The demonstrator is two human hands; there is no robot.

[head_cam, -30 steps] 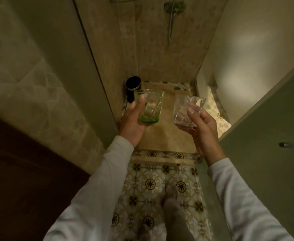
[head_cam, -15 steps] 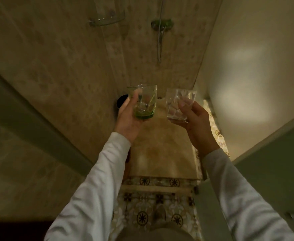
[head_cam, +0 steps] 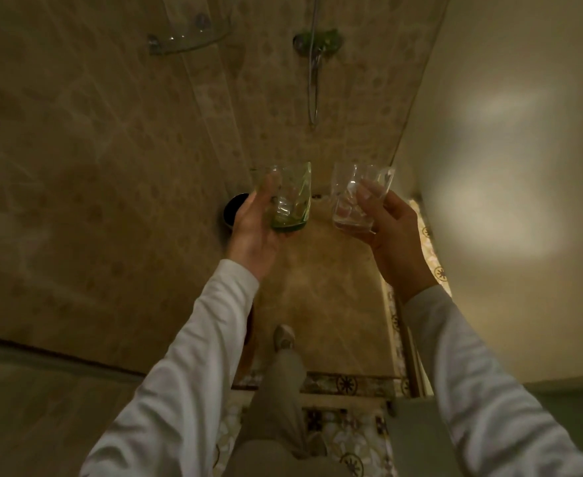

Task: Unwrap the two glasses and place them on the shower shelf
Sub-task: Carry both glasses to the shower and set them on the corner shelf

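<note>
My left hand [head_cam: 252, 232] grips a green-tinted glass [head_cam: 292, 201], held upright in front of me. My right hand [head_cam: 391, 228] grips a clear faceted glass [head_cam: 355, 197] beside it, the two glasses a little apart. Both glasses are bare, with no wrapping on them. A glass corner shower shelf [head_cam: 188, 34] with a metal rail hangs on the tiled wall at the upper left, well above and left of both hands. It looks empty.
A shower mixer [head_cam: 317, 41] with a hanging hose is on the far wall. A dark round container [head_cam: 233, 210] stands on the shower floor behind my left hand. One foot [head_cam: 283, 337] is inside the shower tray, past the raised patterned threshold [head_cam: 347, 383]. A pale wall closes the right side.
I have stepped forward into the shower, one foot now over the threshold. The view has tilted up, so the shelf has come fully into sight. Both hands still hold their glasses.
</note>
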